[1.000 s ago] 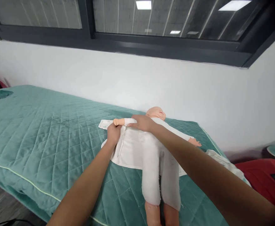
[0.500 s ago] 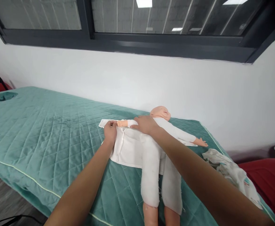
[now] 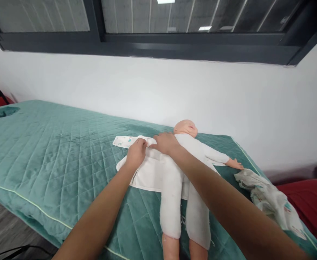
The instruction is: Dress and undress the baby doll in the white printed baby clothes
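Note:
A baby doll (image 3: 171, 187) in a white body covering lies on its back, head toward the wall, over a spread white baby garment (image 3: 147, 177). My left hand (image 3: 137, 152) pinches the garment's cloth beside the doll, where a printed white sleeve (image 3: 122, 141) stretches out flat to the left. My right hand (image 3: 167, 143) is closed over the doll's arm near its side, fingertips close to my left hand's. The doll's hand on this side is hidden by cloth and fingers. Its other arm (image 3: 220, 156) is stretched out to the right.
Everything lies on a green quilted bed (image 3: 66, 155) with a face hole (image 3: 3, 112) at its far left. A crumpled printed white cloth (image 3: 269, 202) rests at the right edge, beside a red object (image 3: 307, 202). Behind are a white wall (image 3: 125, 86) and a dark window frame (image 3: 174, 47).
My left hand has moved right, closer to my right hand. The doll's near hand, visible before, is now covered, and the printed sleeve shows more. My right hand has hardly moved.

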### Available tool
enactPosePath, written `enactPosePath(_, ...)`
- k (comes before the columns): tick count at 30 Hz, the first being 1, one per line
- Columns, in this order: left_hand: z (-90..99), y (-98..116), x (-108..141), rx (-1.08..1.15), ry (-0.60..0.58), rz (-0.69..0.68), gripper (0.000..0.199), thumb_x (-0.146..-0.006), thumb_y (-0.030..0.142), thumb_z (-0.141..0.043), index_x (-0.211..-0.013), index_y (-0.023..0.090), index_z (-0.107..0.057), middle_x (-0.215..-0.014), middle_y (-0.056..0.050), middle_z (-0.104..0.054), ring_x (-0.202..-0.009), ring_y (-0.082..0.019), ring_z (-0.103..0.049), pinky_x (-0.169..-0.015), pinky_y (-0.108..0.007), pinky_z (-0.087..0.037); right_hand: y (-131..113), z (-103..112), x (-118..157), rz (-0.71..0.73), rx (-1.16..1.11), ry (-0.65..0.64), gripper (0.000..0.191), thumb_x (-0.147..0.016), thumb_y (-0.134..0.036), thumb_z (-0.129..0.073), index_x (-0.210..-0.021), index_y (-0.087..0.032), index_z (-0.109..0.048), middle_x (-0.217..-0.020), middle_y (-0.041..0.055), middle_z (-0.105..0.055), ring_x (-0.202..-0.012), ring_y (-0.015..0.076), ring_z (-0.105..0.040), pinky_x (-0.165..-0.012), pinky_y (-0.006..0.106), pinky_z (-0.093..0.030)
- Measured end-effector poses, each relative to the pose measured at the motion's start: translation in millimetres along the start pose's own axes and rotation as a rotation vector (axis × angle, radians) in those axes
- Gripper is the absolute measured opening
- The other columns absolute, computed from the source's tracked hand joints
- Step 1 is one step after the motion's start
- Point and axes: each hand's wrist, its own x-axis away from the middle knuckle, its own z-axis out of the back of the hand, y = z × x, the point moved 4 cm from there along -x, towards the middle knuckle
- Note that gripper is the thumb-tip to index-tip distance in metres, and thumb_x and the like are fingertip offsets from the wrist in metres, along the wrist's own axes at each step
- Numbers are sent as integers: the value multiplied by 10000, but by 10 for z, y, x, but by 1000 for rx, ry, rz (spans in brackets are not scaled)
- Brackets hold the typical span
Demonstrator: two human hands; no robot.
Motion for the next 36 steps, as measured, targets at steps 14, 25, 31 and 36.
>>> enactPosePath(14, 121, -153, 38, -303, 152, 253, 232, -942, 375, -519, -1052, 192, -611, -1124, -113, -629, -1081, -280, -568, -888, -370, -411, 259, 160, 297, -91, -240, 221, 421, -962, -435, -429, -1207, -154, -624, -1250, 153, -642, -1153, 301, -575, -934, 405, -446)
enactPosePath(25, 94, -108, 124, -286, -7, 330, 309, -925, 468, -489, -824, 201, -608, -921, -99, -700, -855, -271, -640, -709, -326, -390, 1304, -467, 1571, -822, -510, 488, 391, -932, -455, -360, -1013, -158, -602, -925, 152, -676, -903, 300, -625, -800, 410, -459)
enactPosePath(31, 104, -32, 101, -129, -4, 261, 238, -923, 399, -482, -892, 204, -613, -939, -72, -706, -880, -230, -638, -740, -294, -419, 1222, -455, 1574, -829, -571, 356, 393, -958, -495, -336, -1052, -188, -563, -893, 144, -719, -873, 312, -676, -726, 369, -431)
enactPosePath(36, 99, 109, -77, -35, -43, 221, 248, -894, 388, -521, -889, 178, -652, -925, -85, -710, -892, -242, -637, -775, -304, -439, 1213, -449, 1546, -754, -736, 473, 323, -922, -487, -423, -1038, -220, -563, -942, 106, -748, -930, 293, -676, -763, 347, -430)
